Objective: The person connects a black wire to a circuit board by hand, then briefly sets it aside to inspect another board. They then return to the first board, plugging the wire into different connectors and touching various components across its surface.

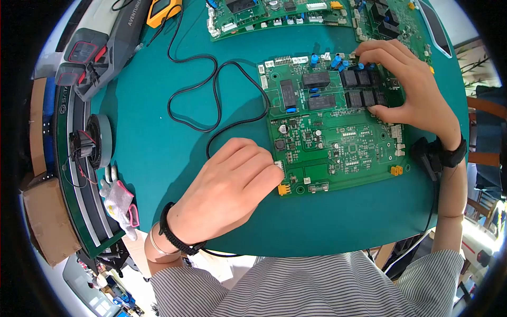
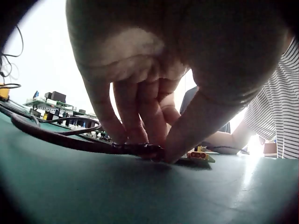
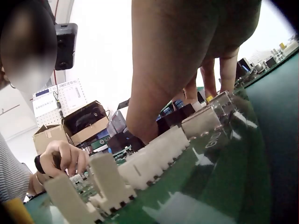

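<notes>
A green circuit board [image 1: 327, 153] with black relays, blue parts and white connectors lies on the green table. At its left edge, beside a yellow connector [image 1: 284, 189], my left hand [image 1: 224, 182] pinches the end of a black cable [image 2: 65, 137] between thumb and fingers. The plug is mostly hidden by the fingertips. My right hand [image 1: 417, 82] spans the block of black relays [image 1: 363, 89] and grips the board there, thumb at the lower side and fingers at the upper edge. White connectors [image 3: 154, 156] line the board's side below the right hand.
The cable loops across the table to a yellow meter [image 1: 162, 11]. More circuit boards [image 1: 274, 21] lie at the back. A phone-like device [image 1: 434, 26] rests at the back right. A glove [image 1: 119, 199] and a tape roll [image 1: 100, 140] are at the left edge.
</notes>
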The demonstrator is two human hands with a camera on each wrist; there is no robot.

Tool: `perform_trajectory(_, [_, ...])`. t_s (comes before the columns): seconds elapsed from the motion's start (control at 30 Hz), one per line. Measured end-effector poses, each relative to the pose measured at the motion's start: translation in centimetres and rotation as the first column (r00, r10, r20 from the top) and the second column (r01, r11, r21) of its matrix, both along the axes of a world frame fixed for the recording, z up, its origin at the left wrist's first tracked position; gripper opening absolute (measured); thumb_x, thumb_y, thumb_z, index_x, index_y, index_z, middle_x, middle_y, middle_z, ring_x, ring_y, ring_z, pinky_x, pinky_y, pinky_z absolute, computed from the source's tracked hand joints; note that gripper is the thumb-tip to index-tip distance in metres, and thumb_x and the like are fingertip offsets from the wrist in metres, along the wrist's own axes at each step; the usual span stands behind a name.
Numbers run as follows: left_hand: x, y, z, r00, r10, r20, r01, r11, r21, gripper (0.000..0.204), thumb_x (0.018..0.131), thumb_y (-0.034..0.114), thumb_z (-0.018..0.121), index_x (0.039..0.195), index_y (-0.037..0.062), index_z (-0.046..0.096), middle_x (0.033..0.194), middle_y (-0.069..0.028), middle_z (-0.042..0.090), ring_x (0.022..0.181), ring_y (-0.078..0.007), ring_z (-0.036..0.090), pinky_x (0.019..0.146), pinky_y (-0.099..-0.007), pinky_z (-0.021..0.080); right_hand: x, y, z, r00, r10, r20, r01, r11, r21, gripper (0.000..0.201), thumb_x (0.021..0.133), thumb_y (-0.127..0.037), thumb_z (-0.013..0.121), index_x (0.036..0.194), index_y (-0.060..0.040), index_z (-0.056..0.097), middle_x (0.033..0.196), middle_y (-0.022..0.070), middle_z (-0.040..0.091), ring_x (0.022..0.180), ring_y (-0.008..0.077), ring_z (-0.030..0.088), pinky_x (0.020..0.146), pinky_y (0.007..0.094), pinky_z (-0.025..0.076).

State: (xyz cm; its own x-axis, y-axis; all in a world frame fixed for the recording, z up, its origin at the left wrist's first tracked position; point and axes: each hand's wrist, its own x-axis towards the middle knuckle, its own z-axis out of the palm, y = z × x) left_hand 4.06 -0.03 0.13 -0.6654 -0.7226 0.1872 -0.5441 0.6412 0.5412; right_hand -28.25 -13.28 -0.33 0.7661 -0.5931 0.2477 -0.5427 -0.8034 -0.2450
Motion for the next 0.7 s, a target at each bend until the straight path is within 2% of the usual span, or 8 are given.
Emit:
perform_trajectory(0.17, [0.01, 0.08, -0.02, 1.000, 0.003, 0.016, -0.003, 1.000, -0.009, 0.032, 0.067, -0.011, 0.073, 0.090, 0.0028, 0.057, 0.090, -0.0109, 0.061, 0.091, -0.0321, 0.065, 0.087, -0.0449, 0.053, 0.05, -0.06, 0.03, 1.000, 0.015, 0.007, -0.014, 1.000, -0.025, 0.053, 0.069, -0.021, 0.080, 0.117, -0.0098, 0.061, 0.128, 0.0034, 0.064, 0.113, 0.0284, 0.059, 0.096, 0.0406, 0.052])
perform_trajectory(0.33, [0.09, 0.07, 0.03, 0.994, 0.073, 0.086, -0.068, 0.996, -0.059, 0.034, 0.066, -0.011, 0.072, 0.091, 0.0039, 0.056, 0.091, -0.0099, 0.061, 0.092, -0.0320, 0.064, 0.087, -0.0452, 0.051, 0.02, -0.02, 0.01, 1.000, 0.016, 0.011, -0.016, 1.000, -0.020, 0.053, 0.069, -0.020, 0.080, 0.117, -0.0097, 0.061, 0.127, 0.0038, 0.064, 0.113, 0.0287, 0.059, 0.097, 0.0406, 0.052])
perform_trajectory(0.7, [-0.16, 0.23, -0.31, 0.997, 0.059, 0.051, -0.054, 0.995, -0.085, 0.029, 0.067, -0.008, 0.074, 0.089, 0.0033, 0.059, 0.088, -0.0087, 0.061, 0.090, -0.0295, 0.066, 0.085, -0.0430, 0.053, 0.00, -0.07, 0.08, 1.000, 0.012, 0.006, -0.012, 1.000, 0.002, 0.053, 0.069, -0.019, 0.081, 0.117, -0.0095, 0.061, 0.129, 0.0042, 0.064, 0.113, 0.0296, 0.060, 0.098, 0.0409, 0.052])
